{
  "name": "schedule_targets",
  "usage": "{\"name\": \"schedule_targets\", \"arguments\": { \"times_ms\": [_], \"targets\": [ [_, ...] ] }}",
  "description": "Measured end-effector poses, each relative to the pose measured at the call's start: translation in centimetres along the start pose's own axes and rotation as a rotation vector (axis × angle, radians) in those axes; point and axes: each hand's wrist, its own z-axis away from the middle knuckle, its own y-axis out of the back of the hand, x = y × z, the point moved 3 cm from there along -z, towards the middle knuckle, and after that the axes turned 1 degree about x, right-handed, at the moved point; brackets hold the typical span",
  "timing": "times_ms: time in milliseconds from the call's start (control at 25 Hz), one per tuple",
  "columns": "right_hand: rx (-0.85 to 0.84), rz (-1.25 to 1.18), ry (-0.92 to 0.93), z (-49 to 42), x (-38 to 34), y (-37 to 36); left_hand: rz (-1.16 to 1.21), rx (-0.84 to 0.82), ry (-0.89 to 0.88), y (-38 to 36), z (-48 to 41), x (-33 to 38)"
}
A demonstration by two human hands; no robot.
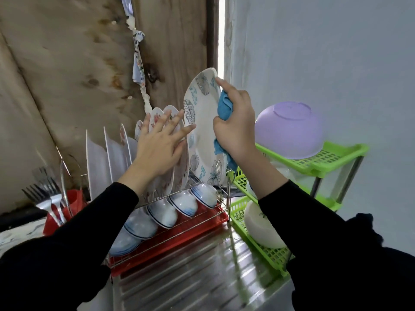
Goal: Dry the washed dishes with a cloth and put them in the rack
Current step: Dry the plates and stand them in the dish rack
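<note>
A white plate with blue and grey leaf print [202,131] stands on edge at the right end of the wire dish rack [179,234]. My right hand [235,122] grips its right rim together with a blue cloth [224,107] bunched in the palm. My left hand [159,144] lies flat, fingers spread, against the flowered plates [177,167] standing just left of it, fingertips touching the leaf plate. Blue-rimmed bowls [177,206] lie tilted in the rack's lower tier.
Red cutlery holder [74,203] with forks and spoons stands left of the rack. A green plastic shelf [332,158] at right carries an upturned purple bowl [289,129] and, lower down, a white bowl [260,227]. Ribbed steel drainboard [190,277] in front; wooden wall behind.
</note>
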Motion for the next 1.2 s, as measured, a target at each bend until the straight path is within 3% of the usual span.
{"name": "schedule_targets", "arguments": {
  "times_ms": [480,680,1000,1200],
  "targets": [
    [-0.195,0.079,-0.057,-3.9,4.2,-6.6,0.123,0.128,0.035,-1.2,0.5,-0.5],
    [-0.131,0.033,-0.037,-3.3,4.6,-6.3,0.123,0.142,0.046,-1.4,0.5,-0.5],
    [0.093,0.022,0.265,1.0,4.4,-5.2,0.171,0.135,0.067,-1.1,1.0,-0.7],
    [-0.094,0.034,0.155,-1.0,4.6,-6.9,0.172,0.126,0.070,-1.3,0.9,-0.6]
  ]
}}
